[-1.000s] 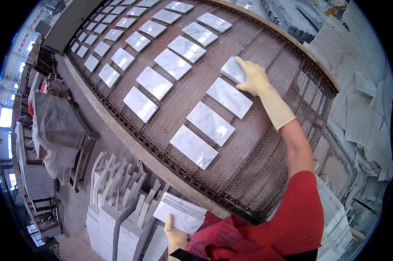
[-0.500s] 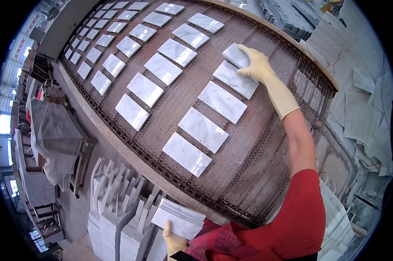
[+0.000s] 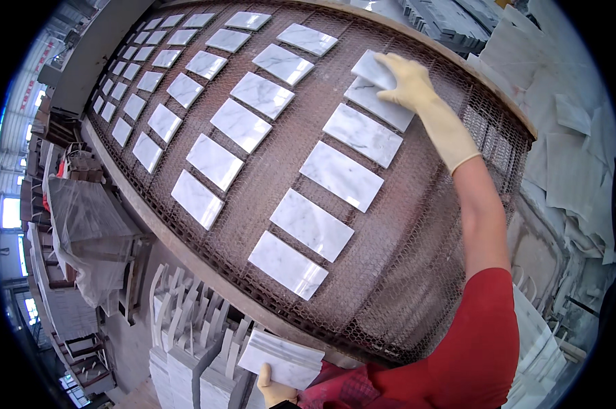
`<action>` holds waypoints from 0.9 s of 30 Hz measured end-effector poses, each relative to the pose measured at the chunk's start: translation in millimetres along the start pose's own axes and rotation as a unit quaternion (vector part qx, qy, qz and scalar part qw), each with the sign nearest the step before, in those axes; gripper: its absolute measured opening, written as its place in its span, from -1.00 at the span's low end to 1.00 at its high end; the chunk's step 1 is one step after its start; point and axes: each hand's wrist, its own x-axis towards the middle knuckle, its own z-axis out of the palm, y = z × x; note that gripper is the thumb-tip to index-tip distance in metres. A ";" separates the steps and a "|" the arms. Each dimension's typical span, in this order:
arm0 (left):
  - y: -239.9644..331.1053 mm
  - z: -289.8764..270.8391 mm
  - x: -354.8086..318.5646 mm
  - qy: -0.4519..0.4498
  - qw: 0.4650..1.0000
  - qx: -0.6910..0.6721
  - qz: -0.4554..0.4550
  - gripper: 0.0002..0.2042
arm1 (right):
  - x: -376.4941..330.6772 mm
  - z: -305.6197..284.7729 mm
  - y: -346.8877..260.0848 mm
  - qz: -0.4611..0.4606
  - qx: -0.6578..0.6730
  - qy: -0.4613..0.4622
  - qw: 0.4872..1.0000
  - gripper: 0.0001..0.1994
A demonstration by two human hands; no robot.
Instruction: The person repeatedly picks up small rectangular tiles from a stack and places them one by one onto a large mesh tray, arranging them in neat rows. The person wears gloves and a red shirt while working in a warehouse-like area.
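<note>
Grasped by its end in the right hand (image 3: 409,83), a white marble tile (image 3: 369,67) sits toward the mesh conveyor's (image 3: 410,238) far edge — the left hand (image 3: 275,391) clasps a tile stack (image 3: 280,362) beside the near edge.

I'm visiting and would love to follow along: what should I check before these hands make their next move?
1. Left hand holding the stack of marble tiles: ok.
2. Right hand grasping the far-end marble tile: ok.
3. Far-end marble tile clear of the neighbouring tile: cannot tell, the hand hides part of their edges.
4. Far-end marble tile flat on the wire mesh: cannot tell.
5. Nearest tile apart from the next one: ok, mesh shows between.
</note>
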 end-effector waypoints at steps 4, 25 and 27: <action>4.5 -3.6 3.1 -0.014 1.000 0.004 0.015 -0.21 | 10.8 9.6 29.0 -0.002 -0.021 0.076 0.997 -0.29; -10.0 107.7 -22.8 -0.141 0.928 0.342 0.034 -0.38 | -421.7 -76.4 -271.1 0.162 0.614 -0.319 0.704 -0.04; -21.3 118.9 -22.6 -0.174 0.920 0.351 0.014 -0.38 | -431.6 -84.0 -257.8 0.237 0.654 -0.326 0.640 -0.06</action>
